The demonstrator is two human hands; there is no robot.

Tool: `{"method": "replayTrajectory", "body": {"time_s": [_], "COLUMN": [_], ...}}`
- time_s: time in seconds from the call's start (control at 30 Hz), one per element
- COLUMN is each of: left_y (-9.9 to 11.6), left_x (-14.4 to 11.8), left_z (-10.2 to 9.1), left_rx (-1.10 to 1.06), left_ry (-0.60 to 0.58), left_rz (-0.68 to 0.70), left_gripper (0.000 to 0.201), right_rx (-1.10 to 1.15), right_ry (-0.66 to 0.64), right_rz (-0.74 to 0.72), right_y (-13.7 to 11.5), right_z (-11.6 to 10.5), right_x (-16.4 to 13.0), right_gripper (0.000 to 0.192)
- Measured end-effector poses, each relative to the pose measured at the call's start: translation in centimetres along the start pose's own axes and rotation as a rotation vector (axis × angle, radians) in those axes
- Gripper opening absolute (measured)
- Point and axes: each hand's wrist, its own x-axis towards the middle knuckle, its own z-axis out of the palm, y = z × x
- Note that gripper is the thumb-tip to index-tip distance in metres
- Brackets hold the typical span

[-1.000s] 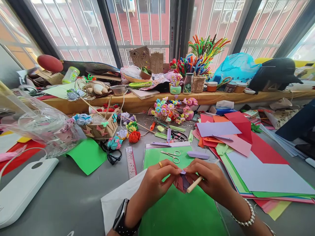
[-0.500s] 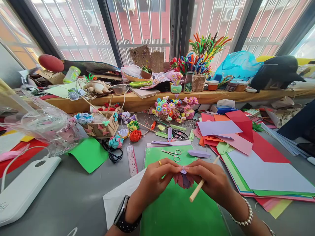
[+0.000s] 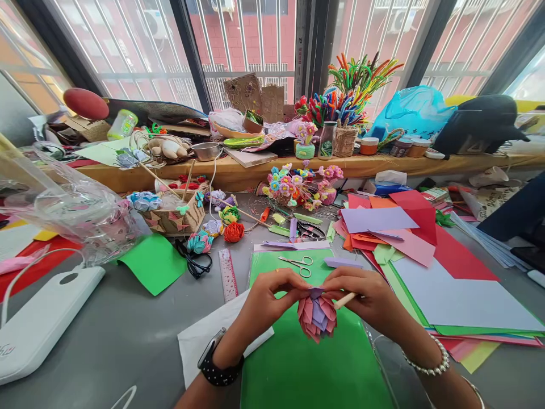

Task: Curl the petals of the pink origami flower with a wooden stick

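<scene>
The grey table carries a green sheet. Above this sheet both hands hold a pink and purple paper flower. The left hand pinches its top with closed fingers; the right hand also grips a wooden stick. Small scissors lie beyond.

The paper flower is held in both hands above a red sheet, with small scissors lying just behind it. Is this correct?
Not quite: in the head view the sheet under the paper flower is green, not red. The rest holds: the left hand and right hand both hold the flower, and the small scissors lie just behind it.
</scene>
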Motion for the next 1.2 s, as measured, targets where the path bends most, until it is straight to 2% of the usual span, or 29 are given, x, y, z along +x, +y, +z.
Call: {"method": "replayTrajectory", "body": {"time_s": [0.17,0.33,0.43,0.63,0.9,1.1,1.2], "left_y": [-0.57,-0.68,-0.54,-0.13,-0.33,-0.49,-0.39], "left_x": [0.06,0.11,0.15,0.17,0.13,0.02,0.03], "left_z": [0.17,0.17,0.01,-0.47,-0.20,-0.14,-0.07], "left_rx": [-0.230,-0.329,-0.330,-0.321,-0.230,-0.125,-0.105], "left_ry": [-0.016,-0.002,-0.007,-0.117,-0.042,-0.074,-0.078], "left_rz": [-0.152,-0.215,-0.227,-0.294,-0.245,-0.186,-0.198], "left_gripper": [0.004,0.007,0.007,0.010,0.013,0.012,0.010], "right_rx": [0.061,0.087,0.083,0.083,0.017,0.055,0.027], "right_ry": [-0.051,-0.087,-0.103,-0.109,-0.089,-0.125,-0.134], "right_rz": [0.115,0.196,0.245,0.287,0.244,0.257,0.268], "right_y": [-0.31,-0.72,-0.88,-0.88,-0.59,-0.33,-0.30], "right_z": [0.01,0.01,0.03,0.14,0.41,0.25,0.30], "right_x": [0.08,0.22,0.19,0.16,0.13,0.20,0.18], "right_gripper": [0.018,0.019,0.021,0.025,0.022,0.025,0.024]}}
